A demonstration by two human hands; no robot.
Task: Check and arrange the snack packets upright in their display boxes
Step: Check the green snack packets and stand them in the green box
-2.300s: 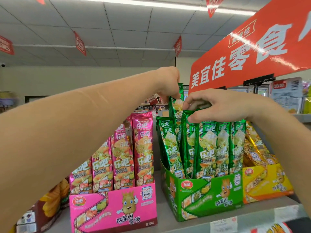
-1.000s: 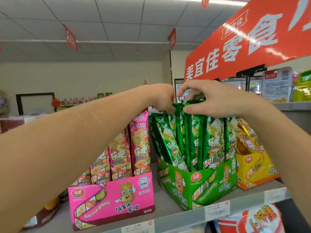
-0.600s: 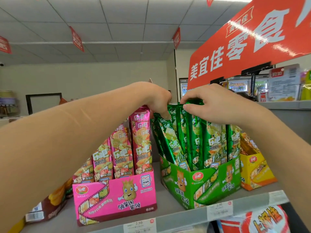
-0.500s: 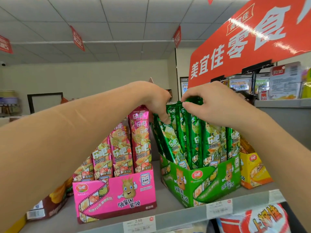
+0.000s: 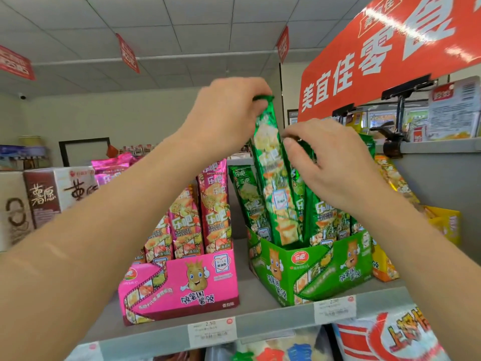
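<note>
Packet [image 5: 273,186], long, narrow, glossy green, slightly tilted

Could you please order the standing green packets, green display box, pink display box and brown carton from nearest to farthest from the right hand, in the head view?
1. Standing green packets: tops pinched by the right hand.
2. Green display box: directly below the hand.
3. Pink display box: leftward on the shelf.
4. Brown carton: far left.

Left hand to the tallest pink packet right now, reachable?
Likely yes for path, no for grip. The tallest pink packet stands uncovered just below the left hand, nothing between; but that hand pinches the top of a raised green packet and would have to let go first.
</note>
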